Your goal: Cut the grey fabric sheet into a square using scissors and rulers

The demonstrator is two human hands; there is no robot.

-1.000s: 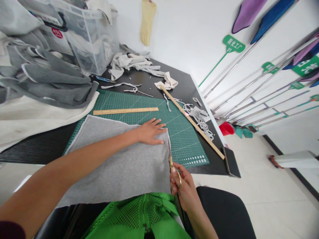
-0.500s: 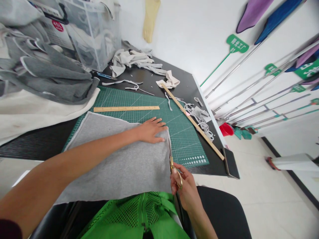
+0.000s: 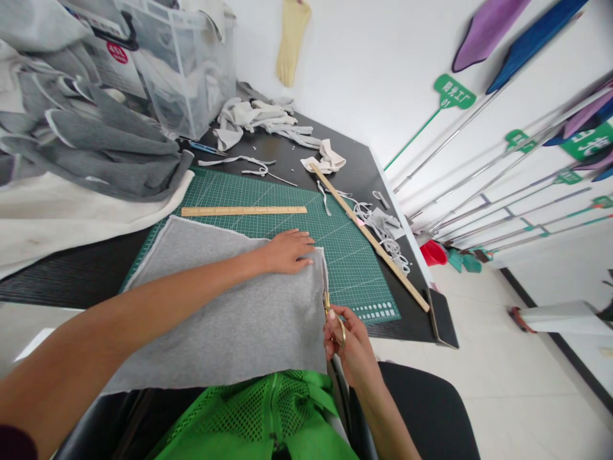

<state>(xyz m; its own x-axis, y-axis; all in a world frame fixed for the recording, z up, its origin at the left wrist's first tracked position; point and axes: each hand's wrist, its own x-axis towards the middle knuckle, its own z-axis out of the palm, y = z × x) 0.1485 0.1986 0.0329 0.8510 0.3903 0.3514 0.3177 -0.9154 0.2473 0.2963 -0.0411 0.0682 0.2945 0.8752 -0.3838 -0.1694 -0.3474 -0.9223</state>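
A grey piece of fabric (image 3: 249,319) lies over a green cutting mat (image 3: 359,262), its near edge hanging toward my lap. Flat on the fabric, near its upper right corner, rests my left hand (image 3: 290,251) with fingers spread. My right hand (image 3: 349,342) grips gold-handled scissors (image 3: 341,333) at the fabric's right edge. The blades meet that edge, where a narrow strip runs along the cut; the blade tips are partly hidden by cloth. A short wooden ruler (image 3: 244,211) lies on the mat beyond the fabric.
A long wooden stick (image 3: 368,236) slants across the mat's right side, beside tangled fabric strips (image 3: 390,233). A phone-like dark slab (image 3: 443,316) sits at the table corner. Grey cloth (image 3: 119,153) is piled at left before a clear plastic bin (image 3: 191,70). Blue snips (image 3: 205,148) lie near it.
My right hand and the scissors have shifted slightly up and left along the fabric's right edge. My left hand has slid slightly left, its fingers less spread. The view has tilted a little.
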